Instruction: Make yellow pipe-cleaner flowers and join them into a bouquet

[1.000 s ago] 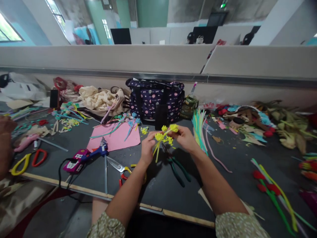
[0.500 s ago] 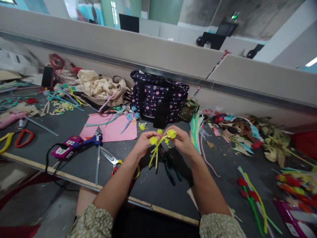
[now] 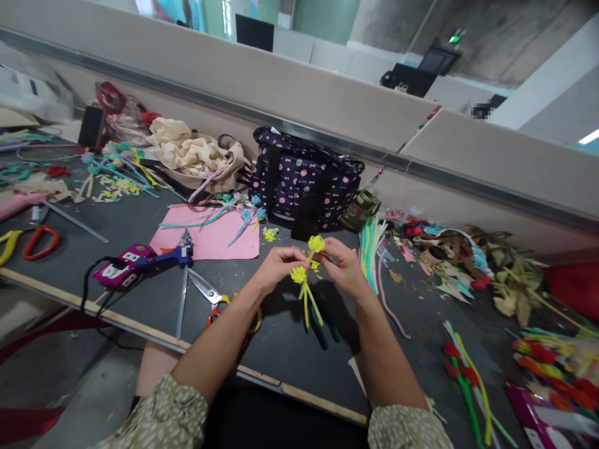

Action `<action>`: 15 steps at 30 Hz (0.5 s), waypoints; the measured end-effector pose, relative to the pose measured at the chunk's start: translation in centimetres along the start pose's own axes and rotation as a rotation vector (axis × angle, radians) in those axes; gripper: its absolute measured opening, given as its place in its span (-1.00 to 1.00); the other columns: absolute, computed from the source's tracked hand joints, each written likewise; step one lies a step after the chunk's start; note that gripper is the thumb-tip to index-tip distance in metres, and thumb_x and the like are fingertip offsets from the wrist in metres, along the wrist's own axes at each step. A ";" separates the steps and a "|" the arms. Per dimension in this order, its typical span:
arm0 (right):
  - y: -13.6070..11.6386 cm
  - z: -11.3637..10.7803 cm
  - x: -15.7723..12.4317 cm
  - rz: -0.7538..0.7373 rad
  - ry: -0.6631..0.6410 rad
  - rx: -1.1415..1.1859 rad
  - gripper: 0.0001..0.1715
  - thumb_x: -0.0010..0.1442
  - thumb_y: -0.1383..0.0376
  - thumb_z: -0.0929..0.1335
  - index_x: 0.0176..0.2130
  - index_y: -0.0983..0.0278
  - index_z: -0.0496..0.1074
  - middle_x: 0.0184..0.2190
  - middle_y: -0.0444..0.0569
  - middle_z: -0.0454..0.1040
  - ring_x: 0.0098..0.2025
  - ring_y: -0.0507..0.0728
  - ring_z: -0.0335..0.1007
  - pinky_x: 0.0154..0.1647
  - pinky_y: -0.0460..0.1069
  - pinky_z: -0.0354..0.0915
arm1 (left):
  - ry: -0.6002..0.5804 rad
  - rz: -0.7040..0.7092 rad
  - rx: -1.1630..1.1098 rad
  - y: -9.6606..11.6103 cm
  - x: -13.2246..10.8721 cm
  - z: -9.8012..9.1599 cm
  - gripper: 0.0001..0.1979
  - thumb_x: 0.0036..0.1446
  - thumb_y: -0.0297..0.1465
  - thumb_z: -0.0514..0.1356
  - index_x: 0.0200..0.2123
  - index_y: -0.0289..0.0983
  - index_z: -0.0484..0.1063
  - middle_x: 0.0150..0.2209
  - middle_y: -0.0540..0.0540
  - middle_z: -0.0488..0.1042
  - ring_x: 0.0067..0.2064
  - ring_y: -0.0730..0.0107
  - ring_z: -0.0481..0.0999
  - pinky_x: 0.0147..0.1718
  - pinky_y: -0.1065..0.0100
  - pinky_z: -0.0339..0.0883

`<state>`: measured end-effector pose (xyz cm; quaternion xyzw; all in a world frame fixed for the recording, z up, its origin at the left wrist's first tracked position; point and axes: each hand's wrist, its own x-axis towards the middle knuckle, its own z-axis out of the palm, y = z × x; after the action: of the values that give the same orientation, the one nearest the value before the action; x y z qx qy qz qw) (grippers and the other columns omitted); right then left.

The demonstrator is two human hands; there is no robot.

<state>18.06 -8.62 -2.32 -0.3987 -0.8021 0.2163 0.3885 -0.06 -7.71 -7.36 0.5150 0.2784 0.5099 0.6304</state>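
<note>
Left grip (image 3: 277, 269): thumb and forefinger pressed together, pinching the yellow flower sprig (image 3: 298, 274). Right grip (image 3: 344, 265): fingertips also closed on the sprig, near its upper head. Hands face one another, close together, backs outward. Sprig held above the surface (image 3: 278, 343), between the two hands; one ruffled head up near the right fingertips, another lower by the left, thin yellow stems trailing down toward the wearer.

Directly below the stems, pliers (image 3: 318, 330), dark green handles showing, the rest mostly hidden. Beyond the left hand, a small heap of yellow scraps (image 3: 270, 234). Scissors (image 3: 210, 293) by the left forearm, blades pointing away, partly covered by the arm. Further left, a purple-and-blue tool (image 3: 120, 267) with black cord; a translucent stick (image 3: 183, 302) beside the scissors.

Pink sheet (image 3: 224, 243) behind these, pale blue flower sprigs (image 3: 253, 212) along its far edge. Just past the right hand, a bundle of pastel stems (image 3: 370, 249). Red-headed stems (image 3: 469, 375) lie well to the right. At the back: dark patterned bag (image 3: 299, 168), green jar (image 3: 362, 209) next to it, against the partition.
</note>
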 end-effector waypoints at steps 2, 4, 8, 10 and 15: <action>-0.1 0.2 0.0 0.007 0.016 -0.025 -0.86 0.24 0.32 0.32 -0.32 0.22 0.49 -0.33 -0.03 0.43 -0.23 0.13 0.38 -0.18 0.01 0.27 | 0.051 0.098 0.079 0.1 0.0 0.1 -0.85 -0.13 -0.31 0.41 -0.55 -0.25 0.57 -0.49 -0.08 0.48 -0.41 0.38 0.41 -0.35 0.34 0.26; -0.2 0.4 -0.1 0.017 0.028 -0.048 -0.86 0.24 0.33 0.31 -0.31 0.23 0.48 -0.34 -0.04 0.43 -0.24 0.13 0.38 -0.19 0.00 0.27 | 0.110 0.191 0.155 0.1 0.1 0.2 -0.86 -0.11 -0.31 0.40 -0.57 -0.23 0.56 -0.50 -0.08 0.48 -0.37 0.35 0.41 -0.29 0.31 0.26; -0.5 0.8 -0.1 0.048 0.055 -0.095 -0.84 0.24 0.33 0.28 -0.34 0.24 0.45 -0.37 -0.04 0.41 -0.28 0.12 0.37 -0.24 -0.02 0.26 | 0.189 0.334 0.295 0.3 0.0 0.3 -0.86 -0.05 -0.33 0.36 -0.58 -0.21 0.53 -0.51 -0.07 0.49 -0.35 0.30 0.41 -0.23 0.25 0.24; -0.7 1.0 -0.2 0.074 0.061 -0.127 -0.83 0.24 0.31 0.28 -0.33 0.23 0.46 -0.36 -0.03 0.42 -0.27 0.13 0.38 -0.26 -0.02 0.26 | 0.223 0.399 0.367 0.4 -0.1 0.4 -0.86 -0.02 -0.35 0.34 -0.58 -0.20 0.52 -0.52 -0.06 0.49 -0.36 0.30 0.40 -0.22 0.24 0.23; -1.2 1.6 -0.2 0.117 0.061 -0.181 -0.80 0.27 0.27 0.27 -0.33 0.22 0.46 -0.33 -0.02 0.49 -0.26 0.14 0.42 -0.25 -0.02 0.26 | 0.319 0.514 0.480 0.3 -0.2 0.7 -0.86 -0.01 -0.41 0.31 -0.58 -0.19 0.50 -0.53 -0.04 0.46 -0.37 0.29 0.36 -0.26 0.25 0.20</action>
<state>16.33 -9.56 -2.64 -0.4848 -0.7815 0.1532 0.3617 0.38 -8.20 -6.92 0.6152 0.3462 0.6452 0.2921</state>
